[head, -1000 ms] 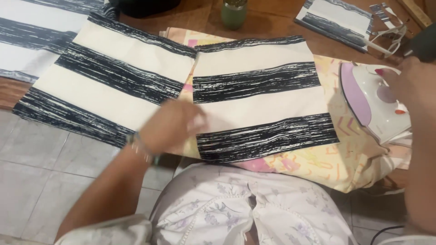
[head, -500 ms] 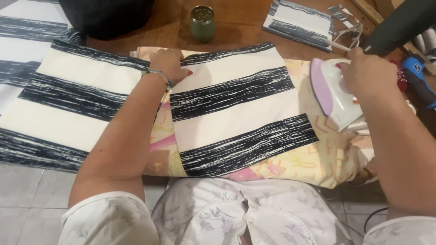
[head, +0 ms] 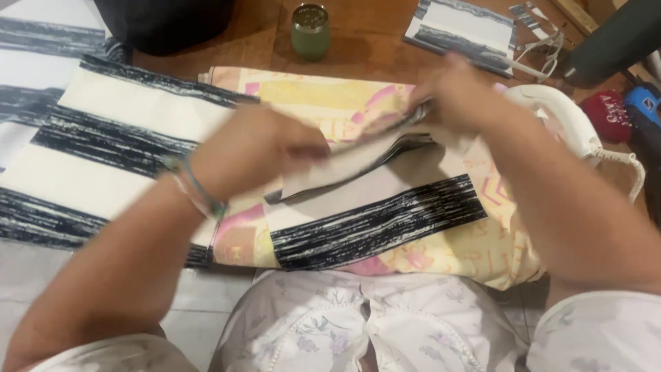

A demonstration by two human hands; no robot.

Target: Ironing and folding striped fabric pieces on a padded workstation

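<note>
Head view shows both hands gripping a striped fabric piece [head: 375,207] over the yellow-and-pink patterned ironing pad [head: 323,96]. Left hand [head: 251,148], blurred, pinches the folded upper edge near the pad's middle; right hand [head: 458,93] closes on the same edge farther right, lifting it. A white iron [head: 571,120] sits just beyond the right hand, partly hidden by it. A green cup [head: 310,29] stands beyond the pad on the wooden table [head: 372,38], a larger striped cloth [head: 103,145] at left.
</note>
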